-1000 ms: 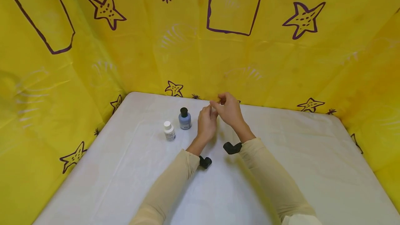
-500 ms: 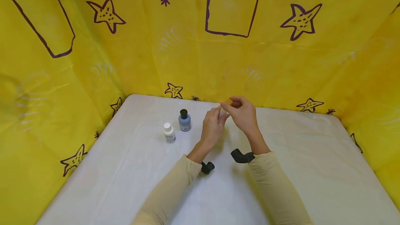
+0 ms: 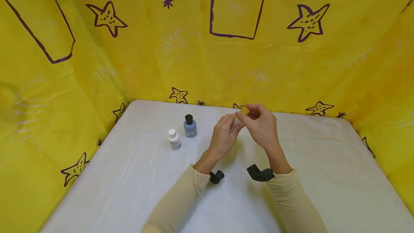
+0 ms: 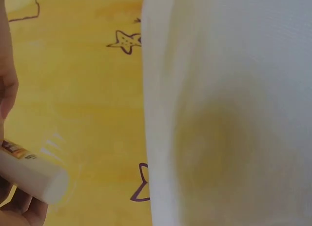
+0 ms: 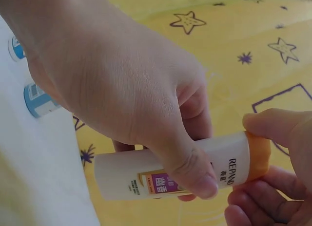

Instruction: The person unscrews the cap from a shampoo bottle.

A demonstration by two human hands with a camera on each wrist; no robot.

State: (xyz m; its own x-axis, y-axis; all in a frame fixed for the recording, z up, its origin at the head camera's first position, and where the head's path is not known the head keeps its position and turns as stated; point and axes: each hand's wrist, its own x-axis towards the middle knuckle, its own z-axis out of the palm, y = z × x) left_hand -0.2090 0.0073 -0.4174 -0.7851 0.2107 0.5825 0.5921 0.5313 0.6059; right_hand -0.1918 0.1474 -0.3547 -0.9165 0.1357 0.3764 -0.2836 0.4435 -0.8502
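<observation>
A small white bottle with an orange cap and a purple-and-gold label lies sideways, held up above the table. My left hand grips its body, thumb along the label in the right wrist view. From the other end my right hand pinches the orange cap between thumb and fingers. Most of the bottle is hidden behind the hands in the head view, where only the yellow-orange cap shows. In the left wrist view the white base of the bottle sticks out at the lower left.
Left of the hands stand a blue bottle with a black cap and a smaller white bottle with a white cap, both upright. A white-covered table lies below. Yellow curtains with purple drawings close off the back and sides.
Both hands have moved right and slightly toward the body, carrying the bottle along. The orange cap now shows between the right fingers. The two standing bottles have stayed put.
</observation>
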